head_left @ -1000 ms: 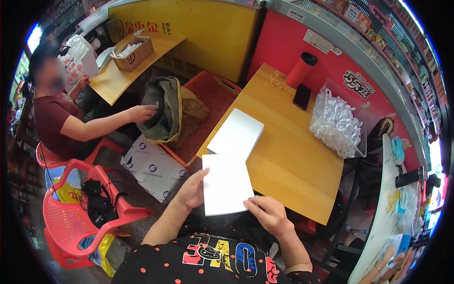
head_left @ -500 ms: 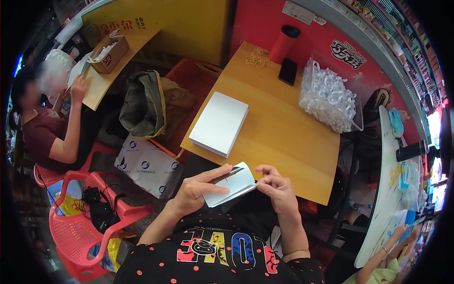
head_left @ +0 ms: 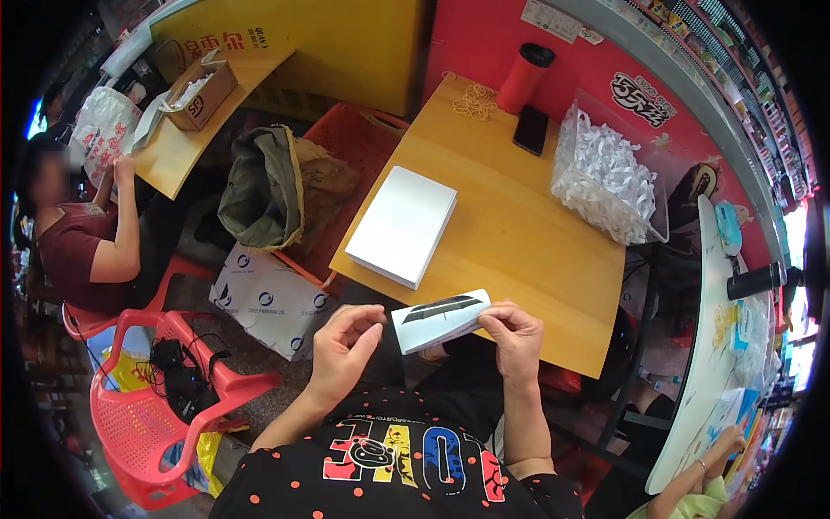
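My right hand pinches the right end of a folded white paper sheet between thumb and fingers. A dark umbrella-like print runs along the sheet's upper face, and the sheet is held in front of the table's near edge. Just left of the sheet, my left hand is raised with its fingers bent and the thumb apart from them. Nothing shows in it, and it does not touch the paper. Beyond both hands, a stack of white paper lies on the wooden table.
A clear bin of white paper strips, a black phone, a red tumbler and rubber bands are on the table. Left are an open sack, a red plastic chair and a seated person. Another person's arm shows lower right.
My left hand has let go of the folded sheet and moved slightly left. The right hand still holds it, and the sheet has turned so more of its dark print shows.
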The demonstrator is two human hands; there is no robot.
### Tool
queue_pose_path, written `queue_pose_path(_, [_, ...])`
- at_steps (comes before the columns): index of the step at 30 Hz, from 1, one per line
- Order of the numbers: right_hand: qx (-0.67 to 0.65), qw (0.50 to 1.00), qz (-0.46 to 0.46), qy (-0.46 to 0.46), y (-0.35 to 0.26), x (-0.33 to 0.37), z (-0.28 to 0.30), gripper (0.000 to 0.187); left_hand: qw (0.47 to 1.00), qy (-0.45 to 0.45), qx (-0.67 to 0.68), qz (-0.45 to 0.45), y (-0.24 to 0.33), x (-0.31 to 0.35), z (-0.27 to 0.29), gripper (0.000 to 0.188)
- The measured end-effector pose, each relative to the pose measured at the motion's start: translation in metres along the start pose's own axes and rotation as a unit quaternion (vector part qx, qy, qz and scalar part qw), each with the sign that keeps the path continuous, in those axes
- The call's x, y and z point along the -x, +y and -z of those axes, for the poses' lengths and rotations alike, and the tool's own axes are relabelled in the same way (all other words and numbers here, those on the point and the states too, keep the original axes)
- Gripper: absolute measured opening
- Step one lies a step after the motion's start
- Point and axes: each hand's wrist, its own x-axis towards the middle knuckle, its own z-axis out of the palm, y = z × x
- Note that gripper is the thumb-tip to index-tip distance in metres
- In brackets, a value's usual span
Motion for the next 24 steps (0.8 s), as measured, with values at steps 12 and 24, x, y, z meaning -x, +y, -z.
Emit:
queue_pose_path(12, [-0.026,0.999,-0.030,0.030,0.007,0.002,-0.015,0.006,0.917,-0.138,0.279,0.250,-0.008,-0.006,-0.011,0.028])
queue_pose_path(24, [-0.031,0.997,-0.058,0.041,0.018,0.000,-0.017,0.017,0.974,-0.073,0.137,0.167,-0.016,-0.009,-0.020,0.022])
